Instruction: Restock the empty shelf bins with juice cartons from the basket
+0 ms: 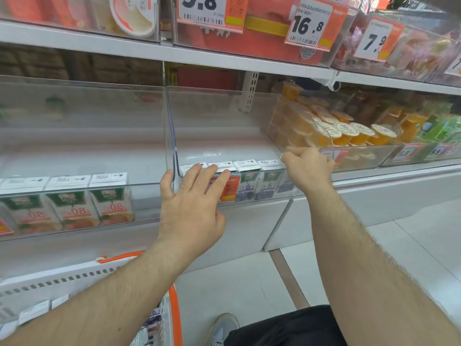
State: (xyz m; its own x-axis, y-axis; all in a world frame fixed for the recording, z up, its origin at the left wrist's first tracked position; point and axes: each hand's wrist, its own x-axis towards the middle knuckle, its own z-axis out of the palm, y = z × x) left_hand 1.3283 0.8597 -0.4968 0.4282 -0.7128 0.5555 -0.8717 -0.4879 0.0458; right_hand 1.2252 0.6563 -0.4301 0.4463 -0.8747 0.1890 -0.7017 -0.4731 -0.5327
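**Both hands at the middle bin's front row of cartons**

The middle bin (224, 121) holds one row of juice cartons (247, 168) standing upright along its near wall, long axes vertical, white tops facing up. The left hand (192, 208) lies directly over the left end of that row: its fingers (219, 176) are straight and spread, tips resting on the carton tops, while the thumb hooks the bin's left corner. The right hand (308, 166) sits at the right end of the row, just beside the last carton; its fingers are curled in, and I cannot tell whether they pinch anything or only touch the bin's edge. The cartons lie just beyond and under the left fingertips, so the left hand is the nearer one for squaring up or pushing the row. Behind the row, farther in, the bin floor is bare, so I judge there is room for more.

More cartons wait in the white, orange-handled basket (74, 278) at near left.

Readable writing: the middle-bin cartons show "100%" and a "6"; the left-bin cartons (67, 203) read "100%" and a mirrored "08". Price tags on the shelf above read "9.8" (207, 8), "16.8" (311, 23) and "7.9" (374, 41). Orange jelly cups (346, 131) fill the right bin. Brand names are too small to read.
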